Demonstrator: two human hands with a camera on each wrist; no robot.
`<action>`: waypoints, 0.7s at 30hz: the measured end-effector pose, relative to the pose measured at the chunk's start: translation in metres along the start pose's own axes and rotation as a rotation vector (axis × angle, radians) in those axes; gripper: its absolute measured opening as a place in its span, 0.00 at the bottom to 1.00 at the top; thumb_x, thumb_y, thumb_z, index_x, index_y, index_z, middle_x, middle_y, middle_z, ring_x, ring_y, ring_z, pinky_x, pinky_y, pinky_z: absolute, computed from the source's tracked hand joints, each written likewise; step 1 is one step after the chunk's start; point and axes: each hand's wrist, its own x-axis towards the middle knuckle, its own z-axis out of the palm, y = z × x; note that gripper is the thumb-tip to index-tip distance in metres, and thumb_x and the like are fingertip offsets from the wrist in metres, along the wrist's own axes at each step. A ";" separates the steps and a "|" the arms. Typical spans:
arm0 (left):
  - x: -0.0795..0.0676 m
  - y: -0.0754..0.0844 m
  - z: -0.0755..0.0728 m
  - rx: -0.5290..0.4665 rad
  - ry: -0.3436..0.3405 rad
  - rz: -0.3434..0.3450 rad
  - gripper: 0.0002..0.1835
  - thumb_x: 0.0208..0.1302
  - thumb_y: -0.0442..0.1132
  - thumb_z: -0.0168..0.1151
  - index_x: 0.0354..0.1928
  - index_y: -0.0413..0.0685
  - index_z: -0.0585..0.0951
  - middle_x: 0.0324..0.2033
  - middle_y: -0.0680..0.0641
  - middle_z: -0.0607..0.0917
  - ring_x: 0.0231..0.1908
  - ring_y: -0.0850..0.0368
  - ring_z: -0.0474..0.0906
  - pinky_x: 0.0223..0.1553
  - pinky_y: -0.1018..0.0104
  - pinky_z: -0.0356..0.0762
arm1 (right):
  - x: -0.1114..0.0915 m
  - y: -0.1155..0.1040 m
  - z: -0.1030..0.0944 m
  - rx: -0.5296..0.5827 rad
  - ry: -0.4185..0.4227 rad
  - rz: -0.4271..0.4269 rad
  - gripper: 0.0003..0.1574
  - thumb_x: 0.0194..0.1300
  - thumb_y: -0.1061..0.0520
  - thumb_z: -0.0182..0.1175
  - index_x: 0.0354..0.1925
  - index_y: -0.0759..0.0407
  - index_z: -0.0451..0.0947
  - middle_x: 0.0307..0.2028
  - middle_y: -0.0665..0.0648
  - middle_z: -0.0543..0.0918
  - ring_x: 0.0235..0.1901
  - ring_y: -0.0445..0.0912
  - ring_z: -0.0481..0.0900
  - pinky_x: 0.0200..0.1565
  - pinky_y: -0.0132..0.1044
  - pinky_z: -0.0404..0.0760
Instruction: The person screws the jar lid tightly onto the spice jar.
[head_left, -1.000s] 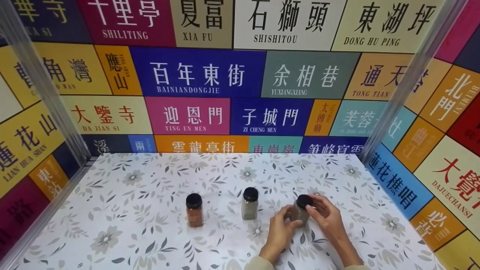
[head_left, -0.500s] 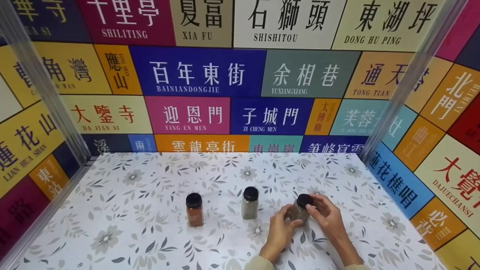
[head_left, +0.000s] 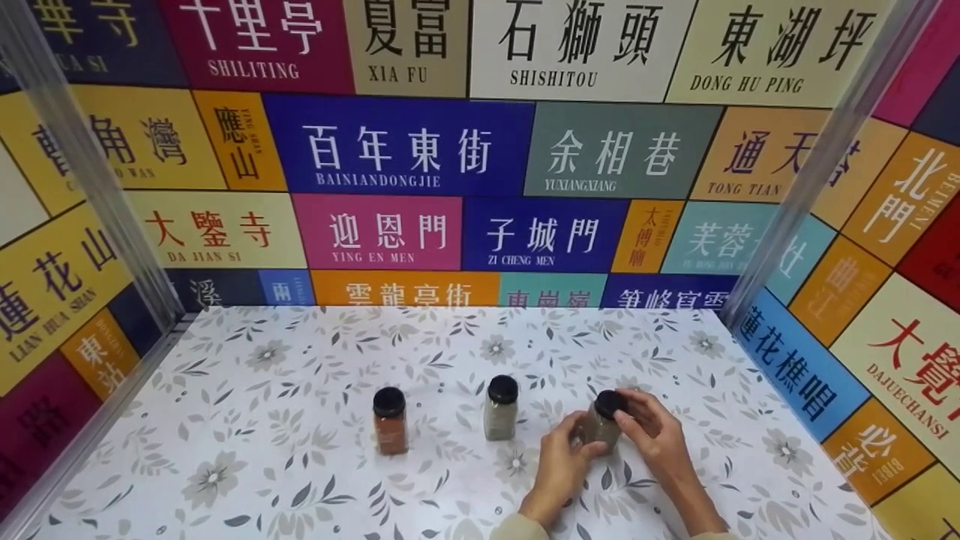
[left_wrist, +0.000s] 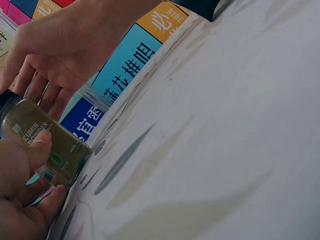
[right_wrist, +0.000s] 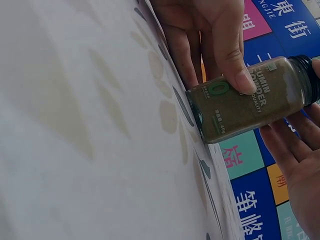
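Observation:
A clear jar of cumin powder (head_left: 601, 430), filled with brown-green powder and labelled in the wrist views, stands upright on the table at the right. My left hand (head_left: 561, 461) grips its body, thumb across the label (left_wrist: 37, 132) and fingers behind. Up at the black lid (head_left: 610, 403), my right hand (head_left: 658, 435) pinches with thumb and fingers. In the right wrist view the jar (right_wrist: 240, 102) rests its base on the tabletop, and the lid sits on its neck.
To the left stand two more black-lidded spice jars: one with grey-green powder (head_left: 499, 416), and farther left one with orange-brown powder (head_left: 391, 431). A white floral cloth (head_left: 300, 390) covers the table. Colourful sign-covered walls (head_left: 397, 150) rise behind and at both sides.

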 end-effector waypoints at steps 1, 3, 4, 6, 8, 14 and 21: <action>0.000 0.000 0.000 0.006 0.001 0.009 0.24 0.55 0.39 0.73 0.55 0.43 0.82 0.51 0.40 0.88 0.54 0.45 0.85 0.59 0.59 0.82 | 0.000 0.000 0.000 -0.001 -0.002 0.002 0.21 0.66 0.69 0.60 0.58 0.72 0.76 0.51 0.45 0.84 0.52 0.30 0.82 0.53 0.20 0.80; 0.000 -0.001 0.000 0.011 0.002 0.021 0.25 0.55 0.39 0.73 0.56 0.43 0.81 0.51 0.40 0.88 0.53 0.46 0.85 0.58 0.60 0.83 | -0.001 0.000 0.000 -0.004 -0.006 -0.001 0.21 0.67 0.69 0.60 0.58 0.70 0.76 0.51 0.48 0.84 0.52 0.30 0.82 0.53 0.20 0.80; 0.000 -0.001 0.000 0.014 0.002 0.027 0.25 0.55 0.40 0.73 0.55 0.42 0.81 0.51 0.40 0.88 0.53 0.46 0.85 0.57 0.60 0.83 | -0.001 0.000 0.000 -0.005 -0.007 -0.006 0.21 0.67 0.69 0.60 0.58 0.70 0.76 0.51 0.48 0.84 0.52 0.31 0.82 0.53 0.20 0.80; 0.000 -0.001 0.000 0.022 0.003 0.039 0.25 0.55 0.40 0.73 0.55 0.42 0.81 0.50 0.40 0.88 0.52 0.46 0.86 0.56 0.59 0.84 | -0.001 0.001 0.000 -0.002 -0.008 -0.014 0.21 0.66 0.70 0.60 0.57 0.71 0.77 0.51 0.48 0.84 0.52 0.31 0.82 0.53 0.20 0.81; -0.001 -0.002 -0.001 0.022 0.004 0.041 0.25 0.55 0.40 0.73 0.55 0.41 0.81 0.50 0.40 0.88 0.52 0.45 0.86 0.56 0.59 0.84 | -0.001 0.002 0.000 -0.003 -0.010 -0.020 0.21 0.65 0.71 0.60 0.57 0.72 0.76 0.50 0.46 0.84 0.52 0.30 0.82 0.52 0.20 0.80; -0.001 -0.002 -0.001 0.013 0.001 0.021 0.24 0.56 0.39 0.73 0.55 0.42 0.81 0.51 0.40 0.88 0.53 0.45 0.85 0.57 0.59 0.83 | -0.002 0.002 0.000 -0.003 -0.017 -0.012 0.22 0.66 0.69 0.60 0.58 0.70 0.76 0.51 0.49 0.84 0.53 0.30 0.82 0.54 0.20 0.80; 0.000 -0.001 0.000 0.014 0.001 0.018 0.25 0.55 0.38 0.73 0.56 0.43 0.81 0.52 0.41 0.87 0.54 0.46 0.85 0.59 0.60 0.82 | -0.001 0.003 -0.002 0.001 -0.018 -0.049 0.20 0.66 0.71 0.59 0.57 0.72 0.77 0.51 0.47 0.84 0.52 0.30 0.82 0.52 0.20 0.81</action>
